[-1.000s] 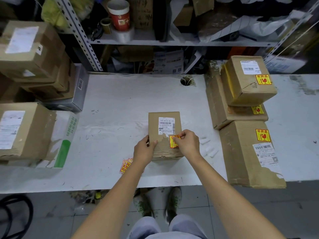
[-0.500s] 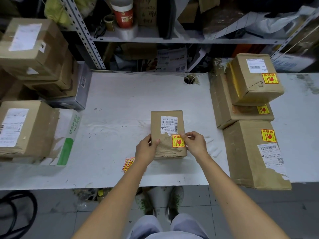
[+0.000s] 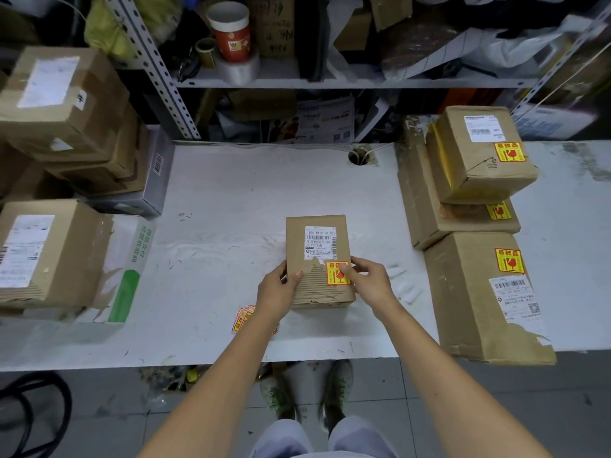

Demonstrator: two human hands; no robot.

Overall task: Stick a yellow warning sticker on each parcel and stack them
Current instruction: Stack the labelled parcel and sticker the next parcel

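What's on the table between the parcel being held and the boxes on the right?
Only a few white paper scraps on bare table between parcel and boxes, head view.

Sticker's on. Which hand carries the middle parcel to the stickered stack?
Right, likely: the right hand grips the small parcel at its right edge, nearest the stickered stack; the left hand would cross over.

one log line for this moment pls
yellow sticker: on small parcel | left hand: grips parcel | right hand: grips parcel, thumb on sticker | spare stickers: on table
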